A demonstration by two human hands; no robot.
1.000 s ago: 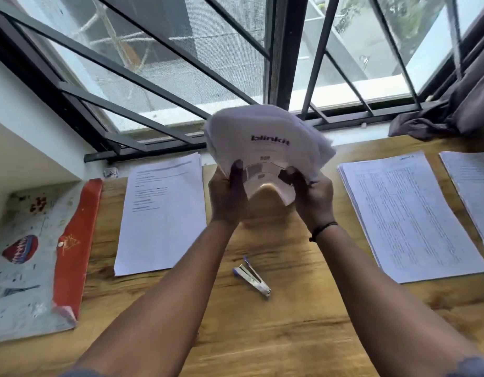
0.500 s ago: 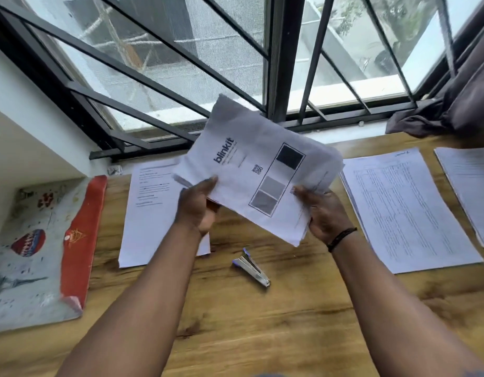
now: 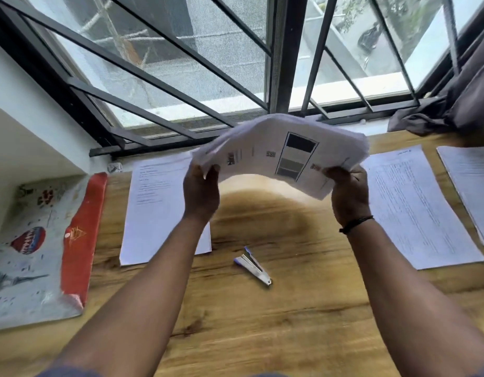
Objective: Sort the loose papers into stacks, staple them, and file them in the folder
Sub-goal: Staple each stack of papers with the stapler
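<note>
Head view looks down over a wooden desk (image 3: 290, 322) under a barred window (image 3: 276, 63), with both arms stretched forward. Left hand (image 3: 201, 191) and right hand (image 3: 349, 191) each pinch an end of a bundle of papers (image 3: 284, 151), fingers curled round its near edge, so the bundle is lifted clear of the desk and bows upward in the middle like an arch. Holding it by both ends this way looks like a means of squaring the loose sheets together before they are fastened; the far corners are a little ragged, which suggests they are not yet aligned. Below the bundle a small stapler (image 3: 253, 265) lies alone on the bare wood, within easy reach of either hand, probably left there for the next step. Sorted sheets lie flat on the desk: one stack (image 3: 153, 208) to the left, partly behind the left forearm, another stack (image 3: 417, 205) to the right, and a third stack (image 3: 469, 186) at the right edge, cut off by the frame. Keeping them well apart stops the groups mixing. A folder (image 3: 36, 248) with a red flap and printed pictures lies at the far left, closed and untouched, so filing seems some way off. A dark curtain (image 3: 453, 104) bunches at the sill on the right.
</note>
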